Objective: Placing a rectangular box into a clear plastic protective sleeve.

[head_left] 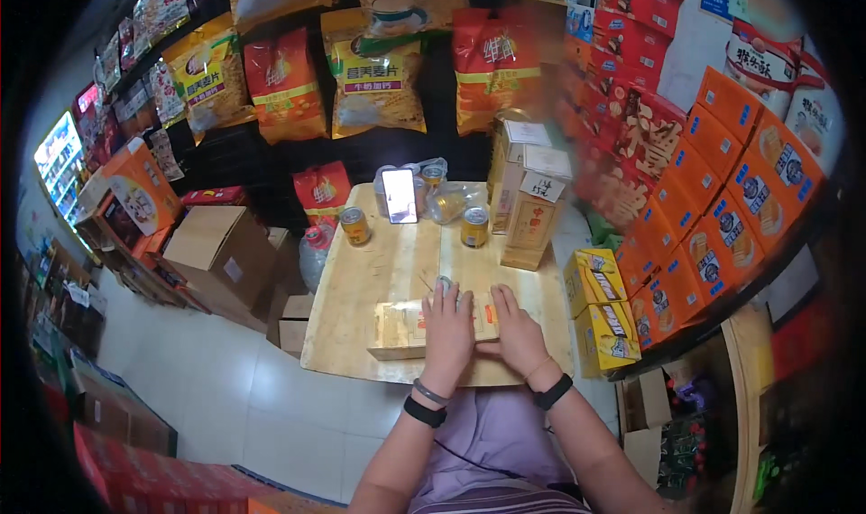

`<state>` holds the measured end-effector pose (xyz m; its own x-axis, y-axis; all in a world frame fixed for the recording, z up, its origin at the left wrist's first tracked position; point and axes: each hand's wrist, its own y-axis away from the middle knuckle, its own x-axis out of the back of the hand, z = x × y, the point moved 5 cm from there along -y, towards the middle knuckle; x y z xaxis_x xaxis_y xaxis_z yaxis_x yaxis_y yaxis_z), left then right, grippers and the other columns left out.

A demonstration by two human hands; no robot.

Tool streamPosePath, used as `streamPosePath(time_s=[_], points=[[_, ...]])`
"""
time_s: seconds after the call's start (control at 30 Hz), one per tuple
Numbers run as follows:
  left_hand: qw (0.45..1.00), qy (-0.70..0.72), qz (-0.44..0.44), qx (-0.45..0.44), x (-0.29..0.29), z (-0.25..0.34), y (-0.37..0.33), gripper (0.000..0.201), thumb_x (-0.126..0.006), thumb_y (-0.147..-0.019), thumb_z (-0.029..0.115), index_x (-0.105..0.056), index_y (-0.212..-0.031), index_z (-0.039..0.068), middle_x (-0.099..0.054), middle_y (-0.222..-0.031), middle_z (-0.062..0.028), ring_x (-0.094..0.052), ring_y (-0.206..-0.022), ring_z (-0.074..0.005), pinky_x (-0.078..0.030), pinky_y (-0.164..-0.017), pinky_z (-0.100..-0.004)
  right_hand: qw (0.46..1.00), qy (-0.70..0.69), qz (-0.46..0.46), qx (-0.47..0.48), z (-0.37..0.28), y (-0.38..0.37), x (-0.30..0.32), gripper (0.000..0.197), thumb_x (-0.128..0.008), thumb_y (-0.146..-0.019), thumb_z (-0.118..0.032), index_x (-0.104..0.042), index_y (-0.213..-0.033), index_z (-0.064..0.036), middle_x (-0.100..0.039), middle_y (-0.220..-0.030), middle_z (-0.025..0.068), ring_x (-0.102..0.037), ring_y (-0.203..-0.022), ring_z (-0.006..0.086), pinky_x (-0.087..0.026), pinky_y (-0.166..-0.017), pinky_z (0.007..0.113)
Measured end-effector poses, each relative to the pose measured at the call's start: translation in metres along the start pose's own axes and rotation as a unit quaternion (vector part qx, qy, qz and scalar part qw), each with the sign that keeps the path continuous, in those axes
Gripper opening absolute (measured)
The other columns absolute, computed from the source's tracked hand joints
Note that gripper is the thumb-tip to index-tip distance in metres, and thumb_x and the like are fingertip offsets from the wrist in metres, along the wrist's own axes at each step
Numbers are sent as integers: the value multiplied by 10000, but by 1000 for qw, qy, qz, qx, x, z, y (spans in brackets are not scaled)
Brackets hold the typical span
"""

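A gold cardboard box (pixel 397 326) lies on its side near the front edge of the wooden table (pixel 352 279). My left hand (pixel 448 326) rests across the top of this box, fingers stretched forward. At the box's right end is my right hand (pixel 521 332), its fingers long and flat and its thumb pointing left along the near side. Just beyond my left fingertips sits a small, round, greyish thing (pixel 443 282), partly covered and too small to name. My hands hide much of the box's middle and right end.
On the table stand two gold cans (pixel 355 226) (pixel 474 227), a lit phone (pixel 400 197) propped upright, a clear plastic bag (pixel 454 203) and tall gold boxes (pixel 535 209). Yellow cartons (pixel 606 334) and stacked orange boxes (pixel 713 216) border the right side. An open cardboard box (pixel 221 248) stands left.
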<state>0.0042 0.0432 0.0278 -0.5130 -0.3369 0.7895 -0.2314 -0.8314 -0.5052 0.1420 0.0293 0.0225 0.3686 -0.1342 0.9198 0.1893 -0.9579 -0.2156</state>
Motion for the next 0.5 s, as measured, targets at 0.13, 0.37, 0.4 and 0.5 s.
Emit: streamPosePath(time_s=[0.13, 0.37, 0.4, 0.5], points=[[1000, 25, 2, 12, 24, -23, 13, 376, -585, -873, 70, -564, -1246, 24, -507, -1352, -182, -432, -1319, -414, -311, -1094, -589, 1000, -16, 11, -4, -7, 2, 13, 1147, -858, -614, -508, -304, -1487, -14, -350, -1530, 187, -644, -958, 362, -564, -814, 406], [988, -13, 51, 145, 77, -97, 43, 412, -542, -875, 22, -518, -1283, -30, -489, -1377, -238, -403, -1334, -456, -325, -1122, -526, 1000, -20, 7, -7, -7, 3, 18, 1150, -843, -619, -541, -309, -1483, -2, -368, -1515, 181, -640, -962, 360, -563, -810, 407], [986, 11, 46, 159, 77, -97, 42, 405, -525, -881, 8, -513, -1283, -46, -482, -1381, -252, -391, -1342, -466, -326, -1128, -512, 1000, -16, 5, -13, -6, 3, 19, 1149, -844, -618, -540, -311, -1480, 1, -368, -1516, 181, -640, -959, 359, -564, -806, 406], [988, -118, 59, 74, 55, -73, 34, 394, -489, -908, 7, -492, -1293, -77, -455, -1401, -282, -364, -1367, -477, -328, -1132, -507, 999, -34, 24, 5, -5, 2, 14, 1161, -846, -610, -573, -310, -1467, -2, -372, -1491, 196, -638, -944, 385, -548, -805, 441]])
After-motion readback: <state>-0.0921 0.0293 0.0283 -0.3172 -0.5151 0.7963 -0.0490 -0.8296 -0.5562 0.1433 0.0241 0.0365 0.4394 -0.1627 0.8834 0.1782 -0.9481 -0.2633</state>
